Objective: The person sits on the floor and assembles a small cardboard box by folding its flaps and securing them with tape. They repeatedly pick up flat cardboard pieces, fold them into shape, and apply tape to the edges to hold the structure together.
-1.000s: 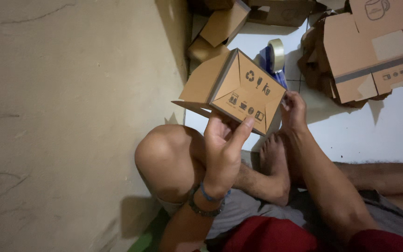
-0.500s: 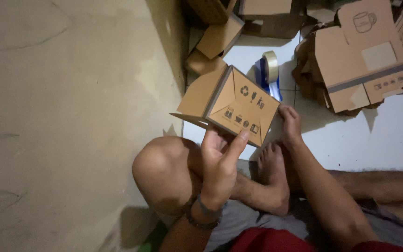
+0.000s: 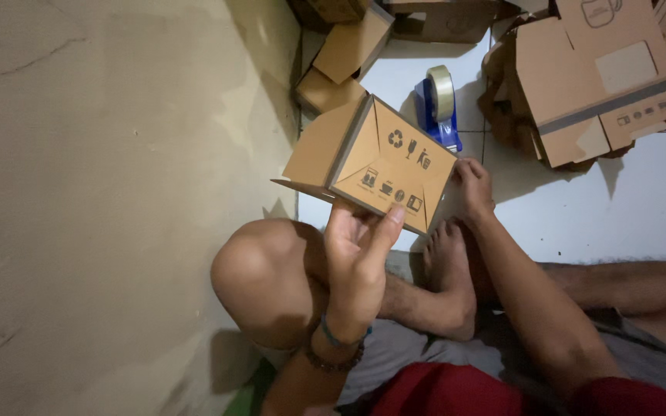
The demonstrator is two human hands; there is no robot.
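Observation:
A small brown cardboard box point(image 3: 383, 166) with dark printed symbols on its folded bottom flaps is held up above my bent knee. My left hand point(image 3: 358, 250) supports it from below, fingers pressed against the lower edge of the flaps. My right hand point(image 3: 472, 187) grips the box's right side, its fingertips partly hidden behind the cardboard. The box is tilted, with the closed bottom facing me.
A blue tape dispenser with a clear roll point(image 3: 439, 104) stands on the white tiled floor just behind the box. Flattened cardboard boxes point(image 3: 595, 81) lie at the upper right, more folded ones point(image 3: 348, 58) at the top middle. A beige wall point(image 3: 102, 192) fills the left.
The box and both hands have kept their grip; the view has shifted slightly, so the box sits a little lower and more to the right in the frame.

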